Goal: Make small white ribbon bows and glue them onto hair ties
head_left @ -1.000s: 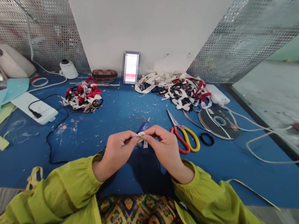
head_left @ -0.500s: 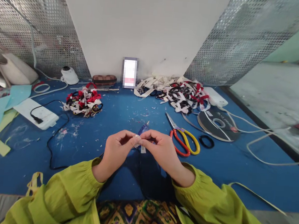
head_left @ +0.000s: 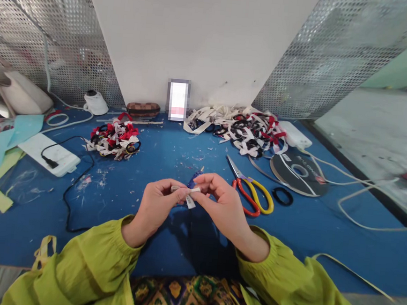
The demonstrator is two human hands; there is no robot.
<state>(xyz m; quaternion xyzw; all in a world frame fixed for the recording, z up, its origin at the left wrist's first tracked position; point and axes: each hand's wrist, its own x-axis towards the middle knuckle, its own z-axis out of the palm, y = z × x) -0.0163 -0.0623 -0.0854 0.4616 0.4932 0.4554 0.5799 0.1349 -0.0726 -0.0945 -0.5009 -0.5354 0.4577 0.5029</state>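
Note:
A small white strip (head_left: 190, 201) with dark print hangs between my hands above the blue table. My left hand (head_left: 159, 204) pinches its left part between thumb and fingers. From the other side, my right hand (head_left: 217, 200) pinches the same strip with thumb and forefinger. Just behind my fingers, a blue glittery tool (head_left: 195, 176) with a pale tip shows in part; the rest is covered by my right hand. Scissors (head_left: 253, 191) with one red and one yellow handle lie open to the right, beside a black ring (head_left: 282, 196).
A pile of red, white and black bands (head_left: 115, 138) lies at the left, a larger pile (head_left: 251, 130) at the back right. Around them are a phone (head_left: 178, 100), a white power strip (head_left: 53, 155), a black reel (head_left: 298, 173) and loose cables (head_left: 360, 176).
The white strip shows more between my fingers, its printed end tilted. My right hand has shifted slightly, covering more of the blue tool. The camera view has moved a little.

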